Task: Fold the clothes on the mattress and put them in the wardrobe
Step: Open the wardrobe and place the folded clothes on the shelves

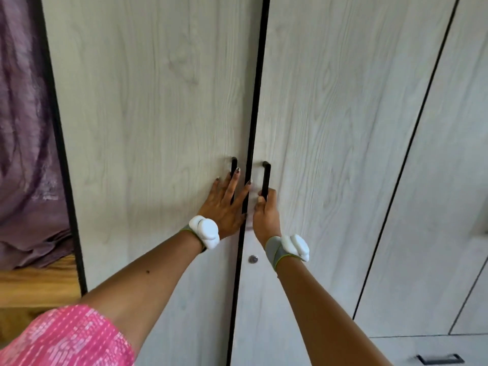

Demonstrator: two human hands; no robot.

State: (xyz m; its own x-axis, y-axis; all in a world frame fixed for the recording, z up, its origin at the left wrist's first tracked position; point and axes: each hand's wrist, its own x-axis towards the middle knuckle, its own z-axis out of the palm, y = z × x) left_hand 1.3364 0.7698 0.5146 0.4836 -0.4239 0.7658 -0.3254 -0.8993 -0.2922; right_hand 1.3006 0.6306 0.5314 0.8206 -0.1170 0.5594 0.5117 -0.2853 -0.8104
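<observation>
Two pale wardrobe (158,101) doors meet at a dark seam. Left hand (224,204) lies flat, fingers spread, on the left door over its black handle (234,165). Right hand (265,212) curls around the right handle (266,178). Purple fabric (23,128), perhaps a curtain, hangs far left.

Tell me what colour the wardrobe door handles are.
Black. Both handles show clearly in the head view against the pale grey wood-grain doors.
</observation>
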